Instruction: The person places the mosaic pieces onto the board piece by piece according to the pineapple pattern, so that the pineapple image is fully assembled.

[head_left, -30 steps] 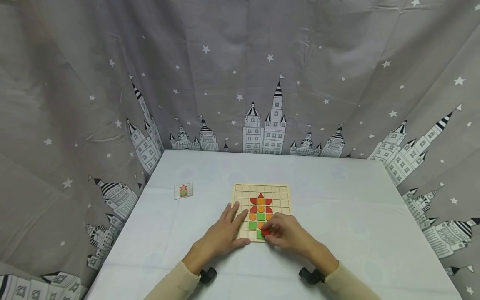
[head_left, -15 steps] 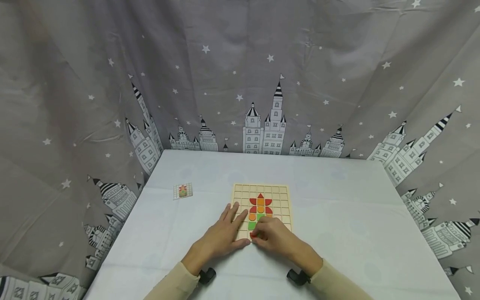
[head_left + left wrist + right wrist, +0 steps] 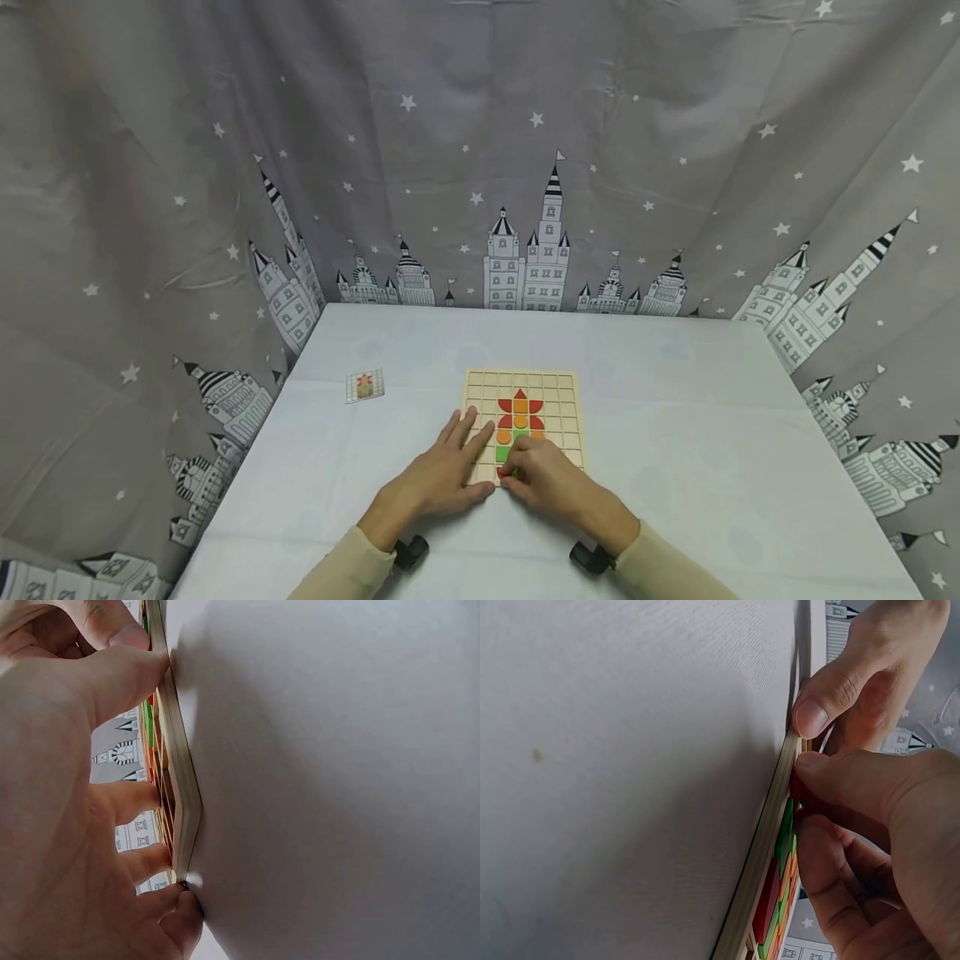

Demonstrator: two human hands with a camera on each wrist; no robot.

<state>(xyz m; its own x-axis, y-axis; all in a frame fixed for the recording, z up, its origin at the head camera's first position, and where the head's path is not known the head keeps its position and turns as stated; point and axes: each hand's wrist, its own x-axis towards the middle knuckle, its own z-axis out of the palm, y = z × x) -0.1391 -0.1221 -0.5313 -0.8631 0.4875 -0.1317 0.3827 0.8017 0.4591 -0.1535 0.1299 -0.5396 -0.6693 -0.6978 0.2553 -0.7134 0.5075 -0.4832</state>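
A: Nearest the viewer: two cream sleeves, dark wrist mounts under each. Left hand (image 3: 442,477) flat, fingers spread and relaxed, pressing on the near-left corner of the wooden grid board (image 3: 558,385), thumb against its near edge; gripping nothing.

B: And the right hand (image 3: 551,482)?

A: Curled over the near row, thumb and fingers pinching a small red piece (image 3: 796,787) at the board's near edge, just beside the left thumb. Seated in its cell or not: cannot tell.

B: Progress on the board?

A: Judged well along. Already set: a column figure of coloured pieces (image 3: 521,419), red and orange at the far end, green squares nearer. Apparently left: the red piece at the foot, perhaps others hidden under the hand.

B: Farther off?

A: Far left on the white table (image 3: 675,392), a small pattern card (image 3: 365,385); beyond, a grey castle-print curtain (image 3: 480,167).
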